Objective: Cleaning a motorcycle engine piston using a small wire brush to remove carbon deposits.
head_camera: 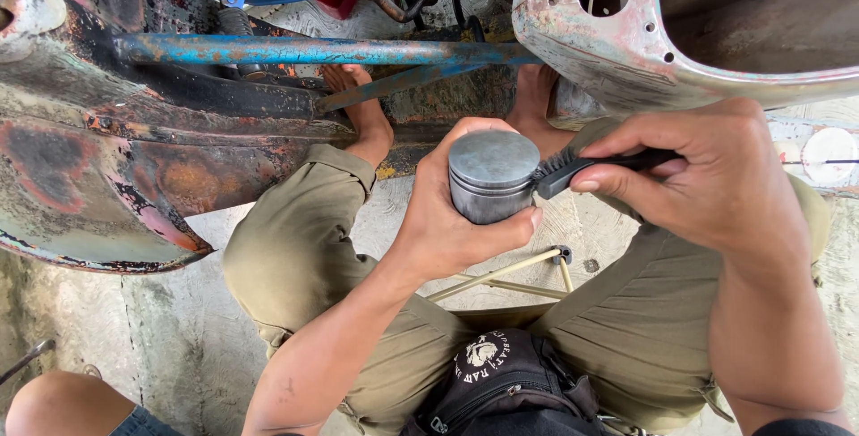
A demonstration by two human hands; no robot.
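My left hand [443,221] grips a grey metal piston [492,174], its flat round top facing up, in the middle of the view. My right hand [707,176] holds a small black brush [582,167] by its handle. The brush's bristles touch the piston's right side near the top. Both hands hover above my knees, which are in olive trousers.
A rusty scooter body panel [98,167] fills the left. A worn blue frame tube [313,49] runs across the top, with a pale peeling body shell [626,42] at the upper right. My bare feet rest on the concrete floor [134,329]. Another person's knee [63,405] shows at the bottom left. A black waist bag [501,382] hangs at my middle.
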